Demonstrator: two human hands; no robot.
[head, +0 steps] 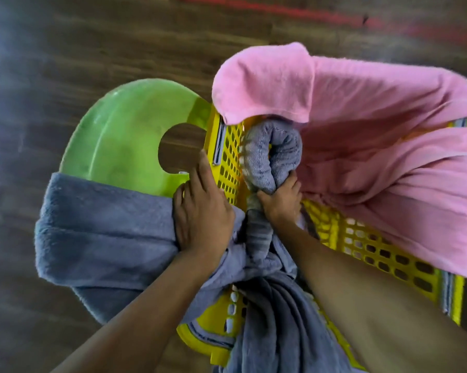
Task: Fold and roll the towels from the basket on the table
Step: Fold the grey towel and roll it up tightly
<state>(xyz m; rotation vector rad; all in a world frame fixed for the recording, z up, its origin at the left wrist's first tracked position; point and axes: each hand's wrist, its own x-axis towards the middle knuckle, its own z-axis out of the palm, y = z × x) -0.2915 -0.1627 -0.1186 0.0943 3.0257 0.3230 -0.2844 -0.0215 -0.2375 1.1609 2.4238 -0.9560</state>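
At yellow basket rim, gripping grey towel roll with curled right hand, pressing draped grey towel under straight-fingered left hand.

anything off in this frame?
Pink towel hangs out over the basket rim. Ribbed grey towel, gripped by the right hand, spills over the near corner. Plush grey towel lies across a green stool, not a table.

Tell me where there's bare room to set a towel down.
Bare: the green seat beyond the folded grey towel, left of the yellow basket. Crowded: the basket, filled by the pink towel and the grey roll the right hand grips.
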